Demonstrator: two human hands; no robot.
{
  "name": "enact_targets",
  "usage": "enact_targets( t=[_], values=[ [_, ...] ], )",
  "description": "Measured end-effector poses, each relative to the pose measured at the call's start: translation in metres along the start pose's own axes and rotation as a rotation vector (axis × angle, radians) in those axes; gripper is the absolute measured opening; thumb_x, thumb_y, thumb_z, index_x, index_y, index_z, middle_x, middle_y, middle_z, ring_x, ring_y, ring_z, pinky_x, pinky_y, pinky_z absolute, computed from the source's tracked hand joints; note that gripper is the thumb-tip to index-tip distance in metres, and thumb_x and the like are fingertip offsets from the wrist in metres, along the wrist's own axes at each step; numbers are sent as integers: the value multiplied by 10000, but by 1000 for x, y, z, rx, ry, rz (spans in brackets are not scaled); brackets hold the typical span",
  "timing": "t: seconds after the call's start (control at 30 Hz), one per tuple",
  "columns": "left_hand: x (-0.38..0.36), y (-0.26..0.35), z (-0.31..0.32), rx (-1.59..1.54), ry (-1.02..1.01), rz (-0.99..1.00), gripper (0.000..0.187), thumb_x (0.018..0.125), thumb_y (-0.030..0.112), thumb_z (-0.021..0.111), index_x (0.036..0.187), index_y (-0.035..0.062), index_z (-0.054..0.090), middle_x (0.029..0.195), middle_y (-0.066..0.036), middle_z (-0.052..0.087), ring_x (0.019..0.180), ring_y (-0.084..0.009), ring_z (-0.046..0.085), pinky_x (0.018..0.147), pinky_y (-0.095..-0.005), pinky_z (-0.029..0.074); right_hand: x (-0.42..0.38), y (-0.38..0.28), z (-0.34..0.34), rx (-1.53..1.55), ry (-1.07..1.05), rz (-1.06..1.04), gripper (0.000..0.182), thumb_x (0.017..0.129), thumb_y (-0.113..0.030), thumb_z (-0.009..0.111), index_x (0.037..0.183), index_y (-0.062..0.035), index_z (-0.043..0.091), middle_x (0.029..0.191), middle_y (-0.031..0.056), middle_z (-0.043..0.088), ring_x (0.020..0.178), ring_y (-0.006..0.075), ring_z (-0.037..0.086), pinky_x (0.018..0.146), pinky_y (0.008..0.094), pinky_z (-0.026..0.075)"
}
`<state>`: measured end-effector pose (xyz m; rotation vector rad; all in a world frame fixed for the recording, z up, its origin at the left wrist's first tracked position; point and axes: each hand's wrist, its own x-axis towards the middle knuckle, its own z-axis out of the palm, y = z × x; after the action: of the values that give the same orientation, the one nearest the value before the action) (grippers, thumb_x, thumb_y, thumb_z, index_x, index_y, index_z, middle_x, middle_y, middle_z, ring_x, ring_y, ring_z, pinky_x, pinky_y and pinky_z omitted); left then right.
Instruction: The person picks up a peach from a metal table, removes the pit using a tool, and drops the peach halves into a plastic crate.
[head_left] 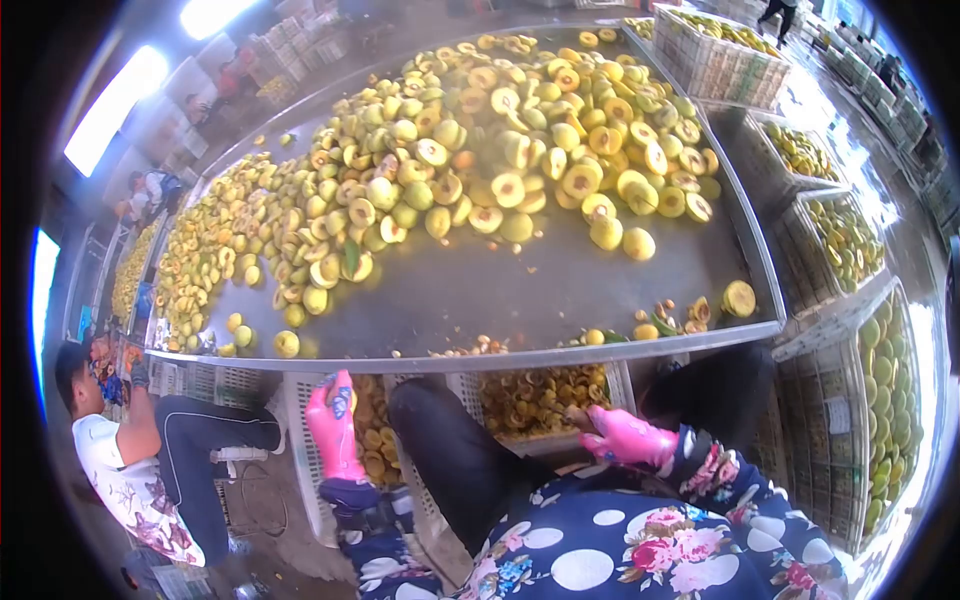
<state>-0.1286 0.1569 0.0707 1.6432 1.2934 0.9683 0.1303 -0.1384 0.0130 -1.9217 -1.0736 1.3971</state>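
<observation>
My left hand (336,430), in a pink glove, is held just below the front rim of the metal table (480,362), above a crate of cut fruit (377,440). Its fingers are curled closed; what they hold, if anything, is hidden. My right hand (632,440), gloved in pink too, is over my lap beside a second crate of brownish fruit pieces (535,402). Its fingers are closed, with a small brownish thing at the tips that I cannot make out. Yellow-green peach-like fruit (420,195), much of it halved with stones showing, is heaped on the table.
Several crates of fruit (880,390) stand along the right side. Fruit scraps and stones (675,318) lie near the table's front edge. At my left sits another person (150,450) wearing dark gloves. A pale crate (720,55) full of fruit stands behind the far right corner.
</observation>
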Motion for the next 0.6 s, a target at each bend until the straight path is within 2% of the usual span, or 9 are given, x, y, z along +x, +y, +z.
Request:
enact_targets(
  t=[0.1,0.13,0.23,0.3,0.37,0.43,0.47,0.5,0.6],
  values=[
    [50,-17,-9,567,12,262,290,847,213,668,996,-32,624,824,-61,641,662,-118,564,613,-250,457,23,56,19,-173,23,-98,381,865,-320,566,952,42,485,728,211,606,636,338,615,570,412,474],
    [66,-3,3,428,-114,213,298,839,218,673,1003,-27,622,846,-80,654,691,-141,592,637,-265,470,37,92,33,-295,23,-223,403,859,-342,573,945,43,492,730,214,604,635,343,612,570,412,473],
    [141,4,59,363,-295,229,329,846,193,654,1067,-41,586,916,-142,675,783,-171,648,694,-280,495,15,40,13,27,-87,140,429,844,-367,583,938,44,503,775,238,605,681,380,611,604,433,475],
    [187,0,112,368,-266,330,357,837,231,647,1058,-43,587,907,-167,673,821,-228,660,714,-321,502,21,58,13,78,-119,91,445,847,-383,577,943,45,503,779,224,607,703,352,619,621,418,478],
    [230,-13,162,754,-121,373,351,801,285,651,984,-13,623,905,-196,665,848,-316,648,736,-375,503,25,86,23,18,17,-6,451,856,-394,566,935,46,500,761,196,609,709,302,622,622,389,478],
    [251,-30,199,768,-129,383,209,775,184,639,898,19,603,903,-205,647,777,-354,612,683,-407,470,10,47,1,136,-32,204,461,857,-404,569,939,45,506,782,192,619,721,315,619,633,402,475],
    [269,-53,218,759,-105,317,183,765,172,632,871,26,596,895,-209,638,779,-369,603,671,-427,462,12,53,1,156,-49,256,415,886,-369,565,1069,-6,479,779,83,614,606,146,578,514,285,471],
    [283,-74,236,756,-85,246,157,755,159,626,844,34,590,887,-214,629,781,-385,594,659,-448,454,14,54,-3,175,-37,281,415,886,-370,564,1063,-4,482,779,87,614,611,151,581,520,289,472],
    [232,-26,207,554,-90,212,121,710,83,614,820,59,570,718,-133,576,687,-325,572,629,-453,453,16,65,3,179,-58,247,397,890,-356,550,1019,16,497,783,116,618,637,196,595,558,329,466]
  ],
)
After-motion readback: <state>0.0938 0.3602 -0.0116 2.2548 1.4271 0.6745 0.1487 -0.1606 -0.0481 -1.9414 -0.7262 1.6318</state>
